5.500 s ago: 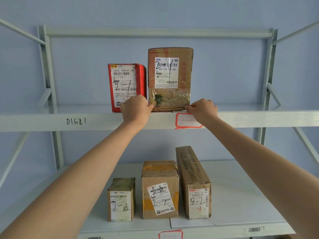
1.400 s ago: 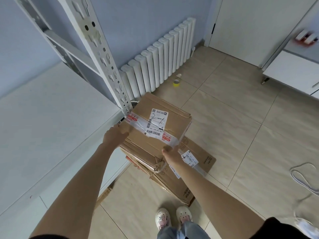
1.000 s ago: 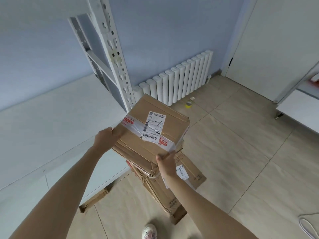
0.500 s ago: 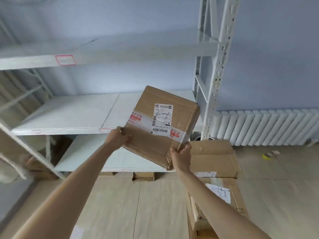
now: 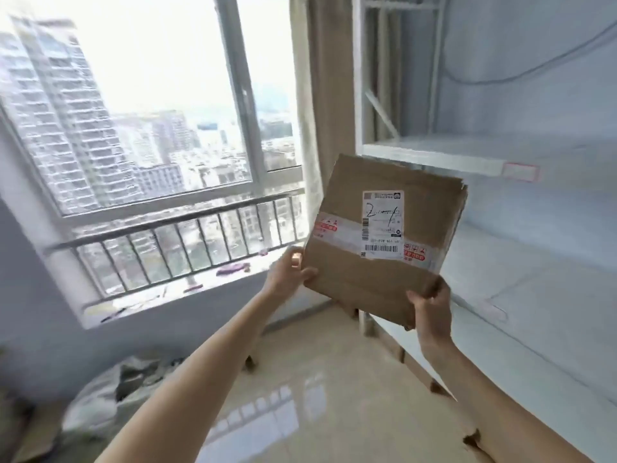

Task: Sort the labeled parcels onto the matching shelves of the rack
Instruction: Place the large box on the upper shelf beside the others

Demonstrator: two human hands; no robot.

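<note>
Parcel (image 5: 384,235), a flat cardboard box, is held up in the air tilted, its label (image 5: 382,225) facing the person, with the rack (image 5: 434,155) just beyond it to the right. Left hand (image 5: 288,274) grips its lower left edge and right hand (image 5: 430,302) clasps the lower right corner. The right hand looks nearer the shelves, so the parcel would swing rightward.

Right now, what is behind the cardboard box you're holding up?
Behind the cardboard box you can see the pale rack with its shelves, and the curtain by the window. The box covers part of the rack, so anything there is hidden.
</note>
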